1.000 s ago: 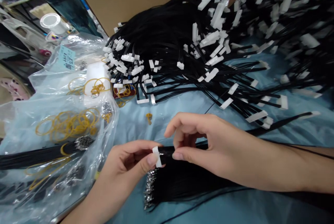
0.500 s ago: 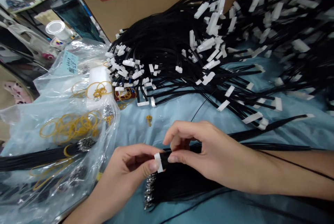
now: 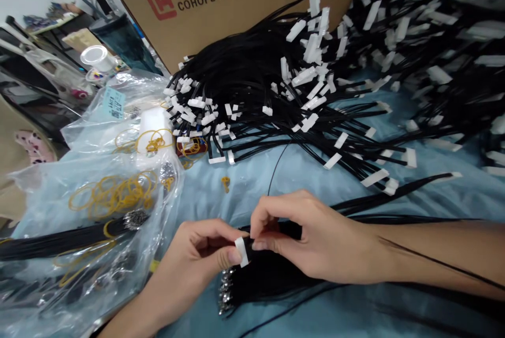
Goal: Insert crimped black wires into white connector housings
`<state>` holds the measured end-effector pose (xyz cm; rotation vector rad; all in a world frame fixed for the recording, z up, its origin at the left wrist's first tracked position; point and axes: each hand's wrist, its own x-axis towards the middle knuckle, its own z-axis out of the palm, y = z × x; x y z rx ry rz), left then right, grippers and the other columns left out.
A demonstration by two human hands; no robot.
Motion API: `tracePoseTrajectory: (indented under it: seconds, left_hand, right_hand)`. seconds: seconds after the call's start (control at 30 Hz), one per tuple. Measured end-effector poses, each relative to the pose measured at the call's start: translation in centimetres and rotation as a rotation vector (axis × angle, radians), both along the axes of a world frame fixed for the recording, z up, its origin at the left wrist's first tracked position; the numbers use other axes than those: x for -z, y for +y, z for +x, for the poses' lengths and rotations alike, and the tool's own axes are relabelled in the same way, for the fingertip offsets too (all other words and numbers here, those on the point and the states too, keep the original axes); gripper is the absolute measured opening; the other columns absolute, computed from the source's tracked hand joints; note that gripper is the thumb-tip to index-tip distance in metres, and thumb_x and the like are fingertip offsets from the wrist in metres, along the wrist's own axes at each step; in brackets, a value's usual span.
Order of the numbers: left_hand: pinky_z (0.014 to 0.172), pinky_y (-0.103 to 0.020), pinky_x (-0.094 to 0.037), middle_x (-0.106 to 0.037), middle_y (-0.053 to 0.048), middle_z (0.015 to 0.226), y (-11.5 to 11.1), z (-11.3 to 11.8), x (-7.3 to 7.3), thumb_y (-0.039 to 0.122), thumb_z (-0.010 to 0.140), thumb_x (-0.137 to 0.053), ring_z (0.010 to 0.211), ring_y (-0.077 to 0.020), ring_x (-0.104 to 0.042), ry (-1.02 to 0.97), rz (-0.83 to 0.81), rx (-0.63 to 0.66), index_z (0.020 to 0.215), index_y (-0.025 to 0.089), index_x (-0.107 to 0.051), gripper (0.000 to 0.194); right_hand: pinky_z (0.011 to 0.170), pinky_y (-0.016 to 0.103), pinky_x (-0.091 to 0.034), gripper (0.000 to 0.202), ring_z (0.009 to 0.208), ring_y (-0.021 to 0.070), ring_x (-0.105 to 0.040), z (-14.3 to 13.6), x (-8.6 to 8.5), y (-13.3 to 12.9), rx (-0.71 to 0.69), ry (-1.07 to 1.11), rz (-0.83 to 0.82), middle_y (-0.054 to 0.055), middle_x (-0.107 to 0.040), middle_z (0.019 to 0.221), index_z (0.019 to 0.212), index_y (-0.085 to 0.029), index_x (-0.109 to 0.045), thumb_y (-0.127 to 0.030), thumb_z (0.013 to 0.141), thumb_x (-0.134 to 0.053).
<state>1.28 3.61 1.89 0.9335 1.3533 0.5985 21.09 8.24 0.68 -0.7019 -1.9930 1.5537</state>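
Left hand, lower center of the frame: the grip is a closed pinch, thumb and forefinger pressed on a small white rectangular plastic connector, which stands tilted between them, slightly below mid-frame. Right hand, just to the right: thumb and forefinger nearly meet at the black wiring immediately behind the connector; whether this grip has hold of a wire cannot be told. A thin black wire crosses the right forearm.

Below both hands lies a broad bundle of fine black wires, its silver metal tips lined up at the left end. The surface is covered by a creased light-blue sheet, on which a small yellow clump rests beyond the hands.

Left side of the frame: a crumpled clear plastic bag, with a pale-blue printed label, thin yellow rubber bands and a white block in the same area; a second bundle of black wires lies lower down.

Upper center: a mound of black cables with white connectors in front of a brown cardboard box lettered "COHOPE TECH". Upper right: a larger, blurred heap of similar cables. Upper left: a white spool beside a dark cylindrical container.
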Motion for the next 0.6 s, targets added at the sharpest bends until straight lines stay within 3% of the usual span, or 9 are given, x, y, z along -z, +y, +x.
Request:
tracePoseTrajectory:
  seconds: [0.27,0.37,0.47,0.53,0.6]
  left_hand:
    - [0.058,-0.015,-0.046,-0.072,0.001,0.064,0.0,0.3,-0.1,0.03,0.071,-0.076,0.061,-0.01,-0.06,-0.025,0.04,-0.008,0.079,0.023,-0.078,0.01]
    - [0.06,-0.012,-0.048,-0.071,0.002,0.066,-0.2,0.2,-0.3,0.032,0.072,-0.076,0.063,-0.0085,-0.061,-0.063,0.059,-0.069,0.078,0.022,-0.076,0.011]
    - [0.061,-0.011,-0.05,-0.071,0.003,0.071,-0.4,-0.2,-0.6,0.032,0.074,-0.074,0.066,-0.0075,-0.062,-0.11,0.087,-0.129,0.079,0.024,-0.074,0.009]
    - [0.064,-0.012,-0.053,-0.07,0.003,0.074,-0.6,-0.6,-0.8,0.031,0.075,-0.074,0.068,-0.0078,-0.062,-0.157,0.112,-0.158,0.08,0.024,-0.074,0.009]
    - [0.065,-0.015,-0.055,-0.068,0.003,0.073,-0.6,-0.9,-1.1,0.031,0.075,-0.073,0.067,-0.008,-0.06,-0.194,0.144,-0.191,0.08,0.024,-0.074,0.009]
  right_hand:
    - [0.06,0.018,-0.041,0.003,0.065,0.0065,-0.051,0.1,-0.5,0.3,0.003,-0.07,-0.002,-0.003,-0.058,0.072,0.084,-0.015,-0.057,-0.012,0.082,-0.057]
    - [0.059,0.02,-0.039,0.015,0.062,0.0073,-0.05,0.3,-1.2,0.6,0.005,-0.245,0.098,-0.003,-0.058,0.071,0.1,-0.016,-0.059,-0.017,0.087,-0.052]
    - [0.056,0.023,-0.038,0.034,0.06,0.0099,-0.048,0.8,-1.9,0.6,-0.014,-0.413,0.24,-0.002,-0.058,0.073,0.117,-0.016,-0.056,-0.034,0.088,-0.055]
    - [0.057,0.026,-0.038,0.033,0.064,0.0124,-0.05,1.2,-2.3,0.6,-0.04,-0.524,0.357,0.001,-0.058,0.078,0.104,-0.017,-0.062,-0.043,0.083,-0.06]
    - [0.062,0.027,-0.039,0.019,0.073,0.015,-0.052,1.7,-2.9,0.6,-0.053,-0.602,0.452,0.003,-0.056,0.084,0.082,-0.017,-0.062,-0.035,0.082,-0.063]
